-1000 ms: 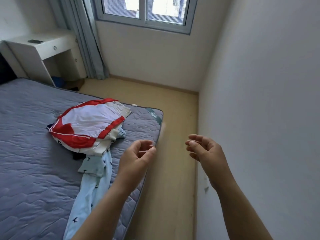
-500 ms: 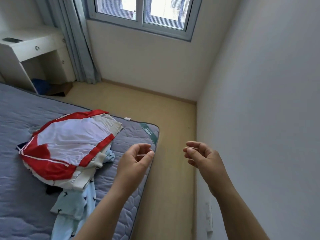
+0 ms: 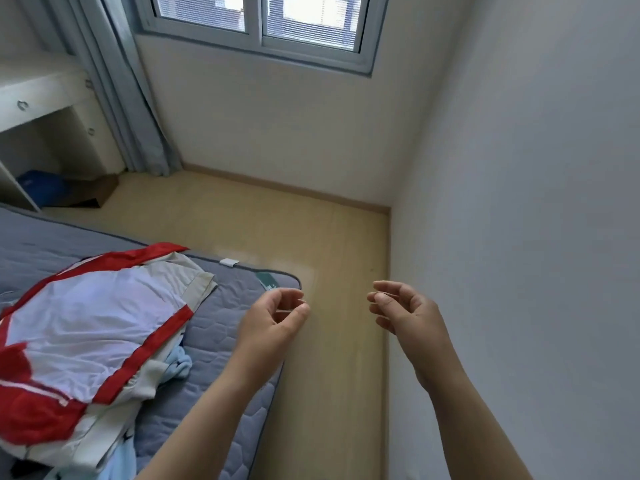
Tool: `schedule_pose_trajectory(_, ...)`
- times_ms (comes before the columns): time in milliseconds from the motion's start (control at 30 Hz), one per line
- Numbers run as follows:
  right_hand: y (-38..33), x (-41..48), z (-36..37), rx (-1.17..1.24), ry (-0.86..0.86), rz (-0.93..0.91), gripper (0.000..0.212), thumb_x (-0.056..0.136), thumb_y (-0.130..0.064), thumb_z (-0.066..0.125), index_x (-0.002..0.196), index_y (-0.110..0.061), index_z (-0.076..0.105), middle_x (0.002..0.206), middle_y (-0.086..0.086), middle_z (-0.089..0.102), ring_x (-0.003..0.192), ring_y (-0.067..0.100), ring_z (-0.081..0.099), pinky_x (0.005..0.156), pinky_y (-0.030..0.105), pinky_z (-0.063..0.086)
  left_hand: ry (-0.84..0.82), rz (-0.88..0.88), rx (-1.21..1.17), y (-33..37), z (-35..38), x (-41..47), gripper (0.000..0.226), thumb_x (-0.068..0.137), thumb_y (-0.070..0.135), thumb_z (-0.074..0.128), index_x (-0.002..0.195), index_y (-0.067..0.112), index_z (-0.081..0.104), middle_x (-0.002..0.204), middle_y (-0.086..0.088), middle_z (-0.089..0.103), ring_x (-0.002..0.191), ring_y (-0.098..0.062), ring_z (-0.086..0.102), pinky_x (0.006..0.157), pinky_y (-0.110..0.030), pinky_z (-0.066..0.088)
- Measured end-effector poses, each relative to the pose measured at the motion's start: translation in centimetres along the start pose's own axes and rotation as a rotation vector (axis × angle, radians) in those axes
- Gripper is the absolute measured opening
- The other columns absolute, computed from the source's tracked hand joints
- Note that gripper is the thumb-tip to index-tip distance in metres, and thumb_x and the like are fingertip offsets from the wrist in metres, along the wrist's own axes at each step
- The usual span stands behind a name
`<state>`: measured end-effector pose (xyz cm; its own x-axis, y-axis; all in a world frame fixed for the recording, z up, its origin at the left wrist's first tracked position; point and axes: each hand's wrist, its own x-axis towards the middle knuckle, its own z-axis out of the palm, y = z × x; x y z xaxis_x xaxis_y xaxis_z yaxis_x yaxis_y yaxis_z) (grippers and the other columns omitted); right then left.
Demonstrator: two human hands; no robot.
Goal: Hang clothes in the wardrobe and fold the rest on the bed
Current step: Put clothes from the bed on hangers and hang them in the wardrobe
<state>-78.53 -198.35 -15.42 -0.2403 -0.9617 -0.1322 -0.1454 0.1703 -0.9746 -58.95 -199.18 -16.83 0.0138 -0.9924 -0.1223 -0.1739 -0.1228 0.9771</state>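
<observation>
Left hand [image 3: 273,317] over the bed [image 3: 221,327] corner, right hand [image 3: 405,313] at its 3 o'clock: both released, loosely curled, empty. Clothes [image 3: 93,323] lie at 9 o'clock.

Left hand [image 3: 273,320] and right hand [image 3: 405,313] hover apart, fingers loosely curled.

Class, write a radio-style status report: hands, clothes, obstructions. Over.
Left hand and right hand raised, fingers loosely curled, nothing visibly held. Red-and-white garment heaped on bed, unfolded, untouched. Nothing between hands and pile.
</observation>
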Motion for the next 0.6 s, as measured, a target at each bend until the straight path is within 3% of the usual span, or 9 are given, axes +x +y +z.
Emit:
schedule_pose_trajectory(400, -2.6, 19.8, -3.0, -0.019, -0.059, 0.004, 0.013, 0.093, -0.015, 0.06, 0.103, -0.021, 0.066, 0.097, 0.001, 0.072, 0.089, 0.013, 0.069, 0.082, 0.029, 0.056, 0.071, -0.035, -0.033, 3.8, 6.9, 17.6, 0.017, 0.09, 0.016, 0.064, 0.106, 0.018, 0.064, 0.101, -0.002, 0.068, 0.094, -0.016, 0.064, 0.086, -0.034, 0.053)
schedule_pose_trajectory(600, -4.8, 30.0, -1.8, -0.02, -0.013, 0.013, 0.013, 0.094, -0.012, 0.058, 0.104, -0.018, 0.065, 0.1, 0.005, 0.071, 0.092, 0.018, 0.068, 0.085, 0.033, 0.055, 0.062, -0.018, -0.076, 4.8, 8.0, 29.3, 0.014, 0.088, 0.015, 0.066, 0.101, 0.021, 0.065, 0.098, -0.002, 0.07, 0.092, -0.021, 0.066, 0.088, -0.042, 0.054)
